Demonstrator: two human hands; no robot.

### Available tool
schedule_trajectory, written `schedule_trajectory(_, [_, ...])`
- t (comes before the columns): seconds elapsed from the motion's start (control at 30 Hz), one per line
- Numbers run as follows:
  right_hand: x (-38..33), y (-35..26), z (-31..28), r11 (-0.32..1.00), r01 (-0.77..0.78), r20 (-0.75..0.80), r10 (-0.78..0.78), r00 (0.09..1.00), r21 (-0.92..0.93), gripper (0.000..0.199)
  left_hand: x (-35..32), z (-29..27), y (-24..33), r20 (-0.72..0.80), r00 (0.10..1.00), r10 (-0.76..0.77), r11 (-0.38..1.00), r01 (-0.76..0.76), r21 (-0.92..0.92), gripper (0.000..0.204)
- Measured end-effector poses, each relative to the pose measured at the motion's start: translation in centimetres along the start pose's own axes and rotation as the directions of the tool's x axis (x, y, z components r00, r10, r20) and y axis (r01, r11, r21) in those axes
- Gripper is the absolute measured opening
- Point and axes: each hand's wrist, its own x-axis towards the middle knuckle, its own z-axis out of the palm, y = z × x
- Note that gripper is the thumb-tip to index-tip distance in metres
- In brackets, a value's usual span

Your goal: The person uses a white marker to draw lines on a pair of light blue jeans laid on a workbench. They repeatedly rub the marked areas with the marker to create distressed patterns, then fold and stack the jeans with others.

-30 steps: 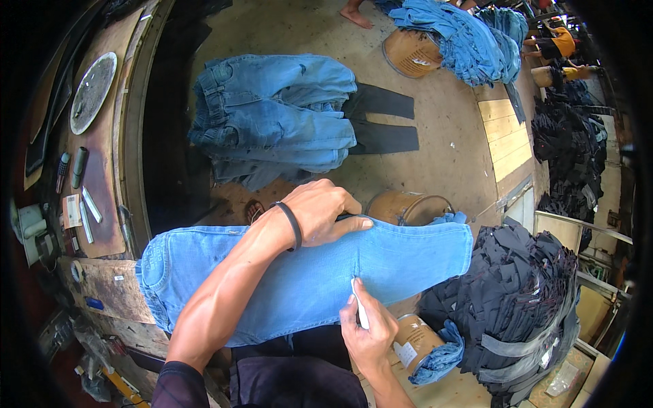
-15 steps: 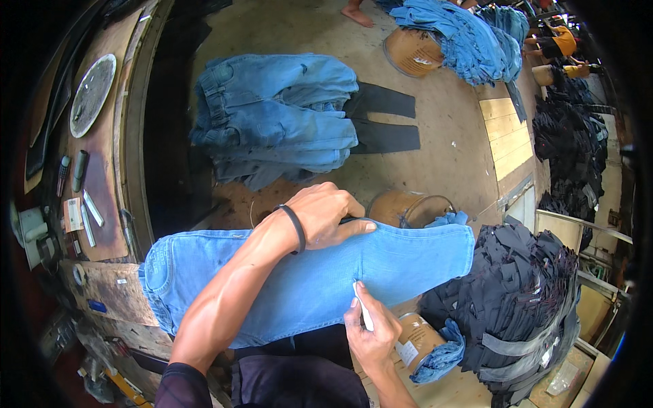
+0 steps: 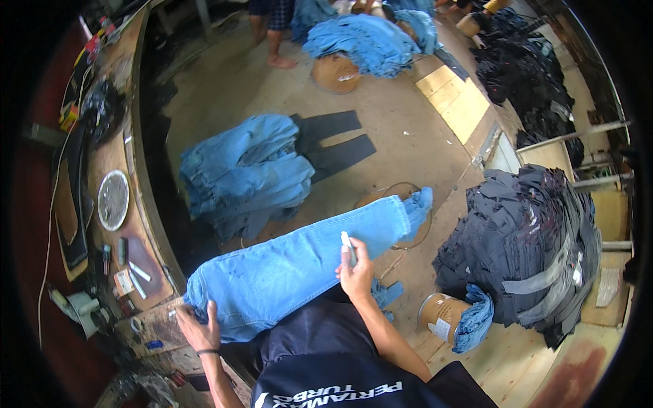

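A light blue pair of jeans (image 3: 292, 268), folded lengthwise, lies slanting across in front of my body, over my dark-clad lap. At its waist end, on the left, my left hand (image 3: 198, 328) rests against the edge of the denim with thumb and fingers apart. A dark band circles that wrist. Above the leg part, my right hand (image 3: 355, 273) pinches a short white stick (image 3: 347, 243), which points up and away from me. Whether the stick's tip touches the cloth I cannot tell.
A wooden bench (image 3: 155, 272) on the left bears a round dish (image 3: 113, 200) and small tools. Piled jeans (image 3: 248, 166) lie on the floor ahead. On the right stand a dark cloth stack (image 3: 510, 238) and a brown drum (image 3: 435, 313). Another person's bare foot (image 3: 282, 62) shows far off.
My left hand has moved from the jeans' middle to the waist end. The right hand has lifted the stick from the knee area. The view has shifted, and the jeans now slant.
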Motion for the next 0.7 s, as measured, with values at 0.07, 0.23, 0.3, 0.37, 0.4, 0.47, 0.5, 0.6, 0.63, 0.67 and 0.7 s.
schedule_trajectory(0.07, [0.4, 0.0, -0.2, 1.0, -0.01, 0.026, 0.01, 1.0, 0.011, 0.034, -0.3, 1.8, -1.3, 0.048, 0.998, 0.046, 0.997, -0.049, 0.058, 0.059])
schedule_trajectory(0.23, [1.6, -0.7, -1.4, 0.998, 0.05, 0.14, -0.053, 0.989, 0.025, 0.036, 2.4, 5.3, -0.3, -0.347, 0.937, -0.045, 0.993, 0.079, 0.084, 0.052])
schedule_trajectory(0.3, [2.0, -0.8, -1.9, 0.997, 0.01, 0.19, -0.023, 0.981, 0.071, 0.034, 3.2, 5.5, 1.1, -0.157, 0.983, -0.09, 0.989, 0.108, 0.104, 0.046])
schedule_trajectory(0.37, [2.3, -1.0, -2.3, 0.99, -0.096, 0.26, 0.065, 0.963, 0.107, 0.032, 3.8, 5.6, 3.1, -0.314, 0.949, 0.016, 1.0, -0.015, 0.006, 0.032])
schedule_trajectory(0.4, [2.6, -1.0, -2.4, 0.984, -0.118, 0.285, 0.076, 0.955, 0.132, 0.033, 4.1, 5.8, 4.6, -0.297, 0.955, -0.019, 0.969, -0.056, -0.24, 0.029])
schedule_trajectory(0.47, [2.9, -1.0, -2.8, 0.987, -0.065, 0.327, 0.013, 0.945, 0.149, 0.035, 5.0, 6.6, 7.8, -0.195, 0.976, -0.093, 0.851, -0.024, -0.524, 0.024])
schedule_trajectory(0.5, [3.0, -1.0, -2.9, 0.982, -0.082, 0.35, 0.017, 0.936, 0.172, 0.033, 5.2, 6.8, 9.1, -0.209, 0.977, -0.041, 0.812, -0.089, -0.576, 0.022])
schedule_trajectory(0.6, [3.5, -0.9, -3.6, 0.984, -0.077, 0.422, 0.001, 0.907, 0.163, 0.033, 4.8, 6.3, 10.3, -0.403, 0.873, 0.274, 0.932, -0.344, -0.111, 0.025])
schedule_trajectory(0.63, [3.7, -0.8, -3.8, 0.986, -0.052, 0.433, -0.023, 0.901, 0.16, 0.033, 4.3, 5.8, 9.7, -0.401, 0.885, 0.238, 0.971, -0.222, 0.085, 0.048])
schedule_trajectory(0.67, [3.8, -0.7, -4.1, 0.983, -0.055, 0.449, -0.031, 0.893, 0.178, 0.033, 3.8, 5.1, 8.8, -0.283, 0.956, 0.081, 0.99, -0.044, 0.136, 0.057])
schedule_trajectory(0.7, [3.9, -0.7, -4.2, 0.976, -0.117, 0.483, 0.015, 0.876, 0.183, 0.033, 3.2, 4.7, 7.7, -0.173, 0.981, -0.092, 0.964, 0.131, 0.231, 0.065])
